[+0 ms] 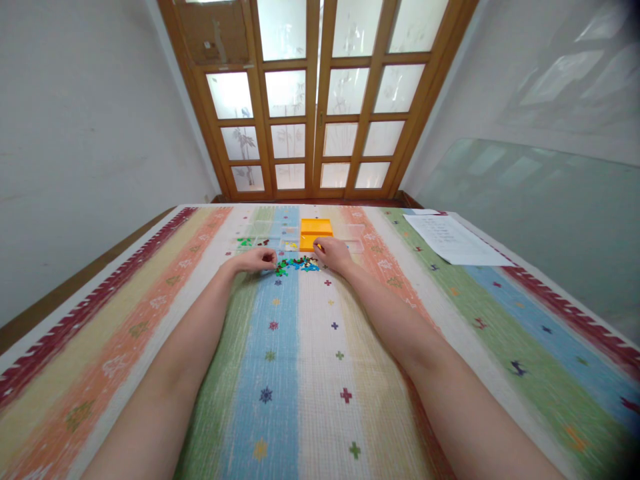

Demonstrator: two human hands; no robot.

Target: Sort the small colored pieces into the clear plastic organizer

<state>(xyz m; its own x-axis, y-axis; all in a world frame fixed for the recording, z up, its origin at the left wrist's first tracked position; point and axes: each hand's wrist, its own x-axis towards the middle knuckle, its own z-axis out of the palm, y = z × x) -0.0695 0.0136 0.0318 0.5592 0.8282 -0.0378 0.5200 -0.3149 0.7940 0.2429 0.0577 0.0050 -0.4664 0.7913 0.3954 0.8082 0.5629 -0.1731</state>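
A loose pile of small coloured pieces (300,264), mostly green, blue and dark red, lies on the tablecloth between my hands. My left hand (256,259) rests at the pile's left edge with its fingers curled together; whatever they pinch is too small to name. Beyond the pile stands an orange box (316,225) with its lid up. My right hand (332,255) is at the box's front right corner, thumb and fingers closed together, and any piece in them cannot be made out. Behind my left hand, a transparent tray (257,230) holds green, dark red and yellow pieces in separate spots.
Another transparent tray (354,233) sits right of the orange box, partly behind my right hand. Printed white sheets (453,240) lie at the table's right. A striped tablecloth (300,373) covers the table. Walls flank both sides, and a wooden glass-paned door (310,123) stands behind.
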